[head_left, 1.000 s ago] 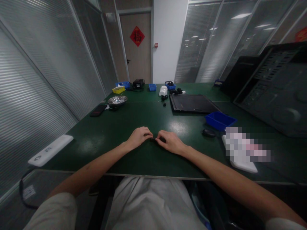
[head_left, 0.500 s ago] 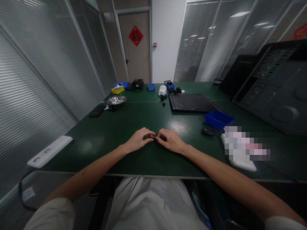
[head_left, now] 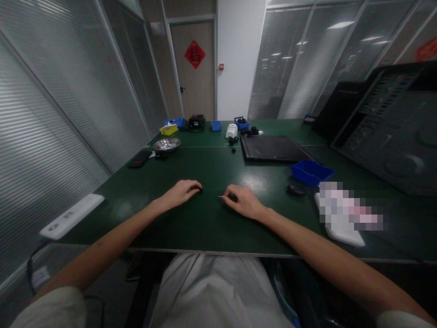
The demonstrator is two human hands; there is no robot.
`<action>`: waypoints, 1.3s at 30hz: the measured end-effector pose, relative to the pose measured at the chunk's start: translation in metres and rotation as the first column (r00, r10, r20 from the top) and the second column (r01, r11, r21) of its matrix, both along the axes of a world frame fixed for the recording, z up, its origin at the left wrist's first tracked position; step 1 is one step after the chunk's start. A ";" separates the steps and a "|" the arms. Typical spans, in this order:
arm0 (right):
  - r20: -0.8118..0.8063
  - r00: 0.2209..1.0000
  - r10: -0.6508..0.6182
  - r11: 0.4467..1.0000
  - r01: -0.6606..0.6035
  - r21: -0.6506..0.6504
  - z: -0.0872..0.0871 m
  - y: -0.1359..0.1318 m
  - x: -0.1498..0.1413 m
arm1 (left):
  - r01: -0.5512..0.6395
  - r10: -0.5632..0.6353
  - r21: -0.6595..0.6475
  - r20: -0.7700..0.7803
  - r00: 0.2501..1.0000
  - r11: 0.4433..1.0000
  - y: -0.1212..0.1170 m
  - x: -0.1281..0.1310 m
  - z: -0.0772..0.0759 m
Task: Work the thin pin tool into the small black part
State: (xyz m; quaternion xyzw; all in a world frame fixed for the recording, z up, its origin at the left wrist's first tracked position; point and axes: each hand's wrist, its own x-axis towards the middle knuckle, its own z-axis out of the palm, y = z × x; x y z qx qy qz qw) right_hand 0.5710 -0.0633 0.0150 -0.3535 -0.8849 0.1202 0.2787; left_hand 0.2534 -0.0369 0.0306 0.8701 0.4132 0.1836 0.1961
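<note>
On the near middle of the green table [head_left: 191, 228], my left hand [head_left: 181, 192] is closed in a pinch. A small black piece [head_left: 200, 189] shows at its fingertips, too small to name. To its right, with a gap between them, my right hand [head_left: 243, 200] is pinched shut on a thin light pin-like piece [head_left: 220, 196]. The tip of that piece points left toward my left hand. Whether more of it sits inside the right fingers is hidden.
At right are a black mouse [head_left: 295, 190], a blue tray [head_left: 312, 172], a closed laptop [head_left: 275, 148] and a computer case [head_left: 392, 132]. A metal bowl [head_left: 167, 145] and a phone [head_left: 139, 159] lie at left, beyond a white device [head_left: 72, 216]. Small bins stand at the back.
My left hand has moved left, away from my right hand, with a small black piece at its fingertips. A thin light tip now shows at my right fingers, which stay nearly in place.
</note>
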 end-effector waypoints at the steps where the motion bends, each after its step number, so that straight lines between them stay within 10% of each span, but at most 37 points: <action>1: -0.001 1.000 0.003 1.000 -0.003 -0.001 0.000 0.000 0.000 | -0.095 0.095 -0.033 0.002 0.995 0.995 0.010 -0.020 0.001; 7: -0.005 1.000 -0.004 1.000 0.004 0.006 -0.001 0.001 0.001 | -0.690 0.692 0.069 -0.132 0.710 0.721 0.047 -0.168 0.006; 13: -0.007 1.000 0.000 1.000 0.000 -0.015 -0.001 0.000 0.001 | -0.808 0.867 0.318 -0.227 0.443 0.496 0.025 -0.254 -0.001; 19: -0.003 1.000 0.006 1.000 -0.007 -0.027 0.003 -0.001 0.001 | -0.846 0.920 0.367 -0.201 0.335 0.388 0.018 -0.265 -0.006; 39: 0.002 1.000 0.012 1.000 -0.012 -0.019 -0.001 0.001 0.001 | -0.830 0.944 0.455 -0.214 0.249 0.322 0.007 -0.236 0.004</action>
